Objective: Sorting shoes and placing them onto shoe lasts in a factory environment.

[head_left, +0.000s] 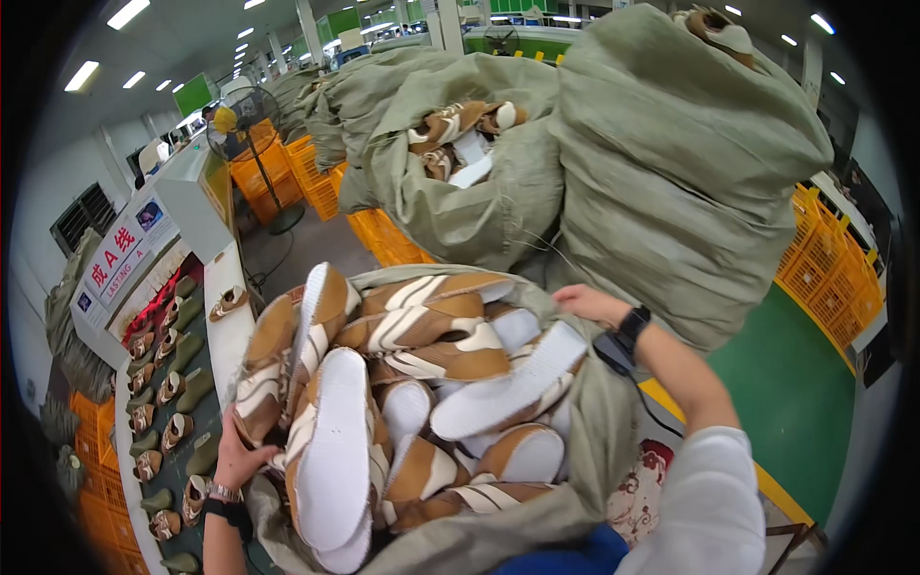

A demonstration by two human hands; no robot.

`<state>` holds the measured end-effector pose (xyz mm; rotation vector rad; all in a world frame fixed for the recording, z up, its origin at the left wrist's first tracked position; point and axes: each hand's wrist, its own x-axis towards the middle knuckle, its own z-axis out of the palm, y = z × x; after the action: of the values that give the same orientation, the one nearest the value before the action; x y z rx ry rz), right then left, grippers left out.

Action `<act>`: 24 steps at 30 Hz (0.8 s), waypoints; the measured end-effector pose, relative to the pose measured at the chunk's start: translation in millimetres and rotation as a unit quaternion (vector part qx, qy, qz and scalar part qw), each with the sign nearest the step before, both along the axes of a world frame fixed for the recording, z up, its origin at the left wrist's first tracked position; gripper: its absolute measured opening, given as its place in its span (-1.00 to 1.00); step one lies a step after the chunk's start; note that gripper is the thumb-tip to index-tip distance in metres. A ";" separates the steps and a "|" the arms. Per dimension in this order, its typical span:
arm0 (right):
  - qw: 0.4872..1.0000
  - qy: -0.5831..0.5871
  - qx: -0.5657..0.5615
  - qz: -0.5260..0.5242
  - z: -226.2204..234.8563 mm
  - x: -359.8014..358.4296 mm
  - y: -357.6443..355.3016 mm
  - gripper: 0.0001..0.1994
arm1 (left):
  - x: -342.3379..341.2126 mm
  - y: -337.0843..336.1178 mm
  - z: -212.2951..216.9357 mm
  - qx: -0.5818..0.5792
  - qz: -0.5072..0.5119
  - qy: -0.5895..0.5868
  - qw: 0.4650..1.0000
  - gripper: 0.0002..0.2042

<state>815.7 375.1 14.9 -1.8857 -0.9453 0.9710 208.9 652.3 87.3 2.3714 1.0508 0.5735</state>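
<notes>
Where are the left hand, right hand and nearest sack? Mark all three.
Left hand (240,457): head view, back of the hand.
Right hand (594,305): head view, back of the hand.
Nearest sack (609,431): head view, cloth on its right side.

Place: shoe factory hall
Centre: sack heaped with shoes
Lower left: rows of uppers, green lasts
Right edge: orange crates
Upper left: strip lights

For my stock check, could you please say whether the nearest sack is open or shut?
Open: the sack has its mouth spread wide around heaped brown-and-white shoes.
</notes>
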 end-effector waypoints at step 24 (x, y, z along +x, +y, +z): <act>0.960 -0.012 0.277 -0.051 -64.4 -151.0 -170.1 -0.60 | -34.4 23.8 -8.5 -0.268 0.116 -0.311 0.904 -0.65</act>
<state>664.6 205.0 -49.5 -1.4539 -0.9989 0.5460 174.6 676.1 78.8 1.4457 1.0181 0.9117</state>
